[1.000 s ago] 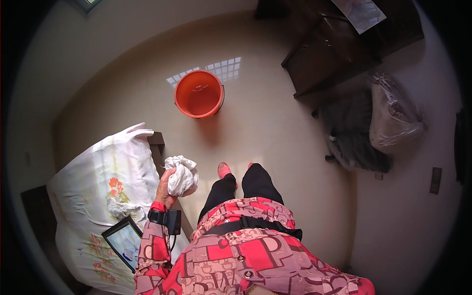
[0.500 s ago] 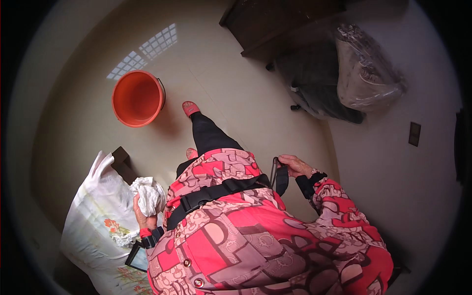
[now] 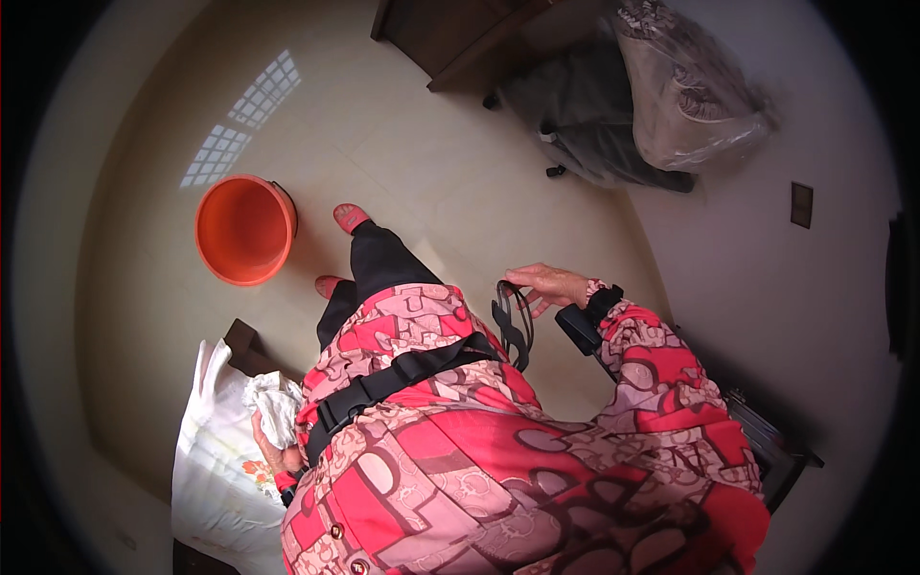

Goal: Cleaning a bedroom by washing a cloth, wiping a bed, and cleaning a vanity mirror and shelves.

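The person's left hand [image 3: 269, 448] hangs low at the left hip, wrist close against the patterned jacket [image 3: 450, 450], fingers pointing forward and closed round a crumpled white cloth [image 3: 275, 406]. The cloth bunches up past the fingers, just beside the jacket, and hides part of the grip. The right arm is bent at the elbow and held out from the body, and the right hand [image 3: 548, 286] reaches inward across the front of the right hip, back of the hand up. Its forward fingertips meet the top of a black loop [image 3: 515, 326] hanging beside the waist, while the other fingers curl loosely below; I can't tell whether they pinch it. A black wrist strap [image 3: 604, 303] circles the right wrist, and a black belt [image 3: 379, 385] crosses the jacket.

On the pale floor [image 3: 383, 144], near the 2 pink sandals [image 3: 351, 218], stands an orange bucket [image 3: 222, 228], upright, to the left of the feet. Close by the left hand, a flowered white cover [image 3: 225, 479] drapes over furniture, and a brown wooden post [image 3: 251, 351] juts out just ahead of it. Farther off are a dark wooden cabinet [image 3: 450, 38], a grey wheeled chair [image 3: 585, 110] and, against that, a beige bundle in clear plastic [image 3: 671, 115].
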`<state>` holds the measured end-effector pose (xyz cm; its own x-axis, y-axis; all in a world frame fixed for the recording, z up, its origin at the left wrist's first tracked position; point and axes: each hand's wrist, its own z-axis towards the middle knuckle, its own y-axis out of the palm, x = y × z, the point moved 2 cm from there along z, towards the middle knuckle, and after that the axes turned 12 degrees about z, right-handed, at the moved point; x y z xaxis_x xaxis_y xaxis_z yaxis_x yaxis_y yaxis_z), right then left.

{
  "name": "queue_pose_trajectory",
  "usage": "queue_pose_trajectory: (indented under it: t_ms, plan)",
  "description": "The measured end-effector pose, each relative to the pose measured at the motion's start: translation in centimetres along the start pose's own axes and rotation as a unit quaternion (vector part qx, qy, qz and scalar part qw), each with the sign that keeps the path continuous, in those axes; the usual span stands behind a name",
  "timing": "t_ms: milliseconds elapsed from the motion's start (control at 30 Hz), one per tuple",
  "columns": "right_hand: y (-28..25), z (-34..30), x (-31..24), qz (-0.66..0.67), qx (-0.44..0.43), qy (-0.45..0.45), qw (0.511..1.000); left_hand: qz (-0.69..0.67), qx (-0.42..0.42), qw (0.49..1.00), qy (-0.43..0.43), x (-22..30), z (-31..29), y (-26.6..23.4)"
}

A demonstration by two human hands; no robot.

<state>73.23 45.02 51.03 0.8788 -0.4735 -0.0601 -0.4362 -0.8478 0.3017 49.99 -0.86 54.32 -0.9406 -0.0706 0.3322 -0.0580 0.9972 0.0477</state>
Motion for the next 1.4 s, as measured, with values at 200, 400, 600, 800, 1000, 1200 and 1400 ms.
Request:
queue_pose_trajectory:
  t_ms: [200,400,600,800,1000,1200,1400]
  plan:
    - [4.3,1.1,3.3,0.048,-0.049,0.061,0.996,-0.024,-0.045,0.999,-0.004,-0.6,1.7,-2.5]
    - [2.1,4.6,13.8,0.159,0.031,0.105,0.981,-0.085,-0.012,0.996,0.038,-1.0,1.9,-1.8]
    - [1.1,1.0,13.4,0.100,0.126,0.122,0.979,-0.124,-0.028,0.990,0.057,-1.8,5.1,-1.7]
    - [-0.2,-1.1,10.9,0.029,0.189,0.139,0.972,-0.145,-0.009,0.987,0.074,-2.7,7.9,-2.0]
    - [-0.6,-2.1,8.2,-0.032,0.221,0.147,0.964,-0.217,0.011,0.975,0.053,-6.0,8.4,-3.8]
    - [-0.8,-2.6,7.0,-0.072,0.233,0.145,0.959,-0.232,0.021,0.972,0.039,-6.5,6.4,-3.8]
    - [-1.0,-2.7,6.6,-0.109,0.242,0.159,0.951,-0.257,-0.003,0.965,0.049,-6.8,7.1,-4.6]
